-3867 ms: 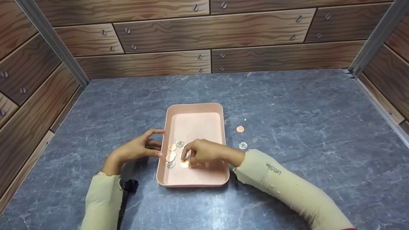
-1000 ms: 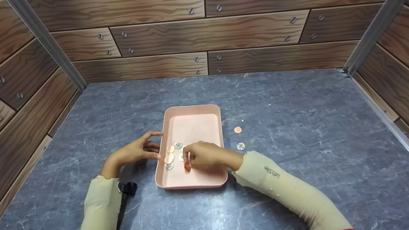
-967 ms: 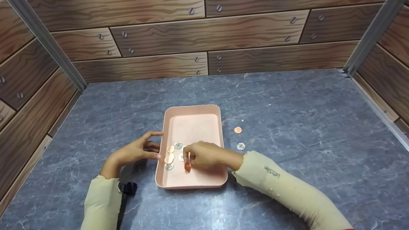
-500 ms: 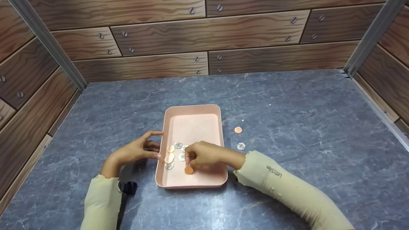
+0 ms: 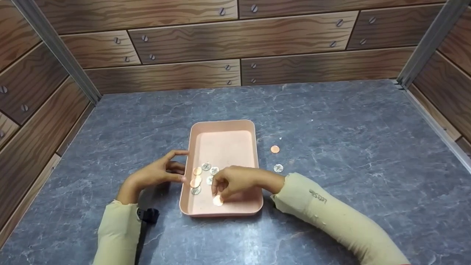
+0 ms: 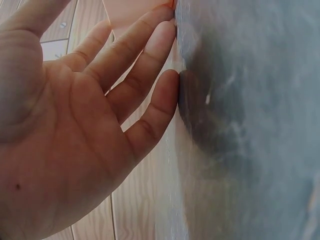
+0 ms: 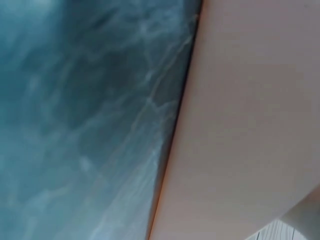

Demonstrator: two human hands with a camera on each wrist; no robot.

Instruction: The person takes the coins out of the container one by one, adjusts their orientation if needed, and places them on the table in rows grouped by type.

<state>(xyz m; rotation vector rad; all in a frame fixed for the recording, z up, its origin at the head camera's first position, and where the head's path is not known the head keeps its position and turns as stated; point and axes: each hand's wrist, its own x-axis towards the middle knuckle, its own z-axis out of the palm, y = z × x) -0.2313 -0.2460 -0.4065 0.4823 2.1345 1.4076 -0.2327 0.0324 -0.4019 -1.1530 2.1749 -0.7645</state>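
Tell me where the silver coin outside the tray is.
Head view: the silver coin lies on the table right of the pink tray, nearer than the copper coin.

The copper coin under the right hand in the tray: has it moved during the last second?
Yes. The copper coin now lies flat closer to the pink tray's near wall, below the right hand; before it was at the fingertips.

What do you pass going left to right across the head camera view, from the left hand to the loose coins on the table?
Left hand → pink tray → right hand, inside the tray → silver coin and copper coin, both on the grey table.
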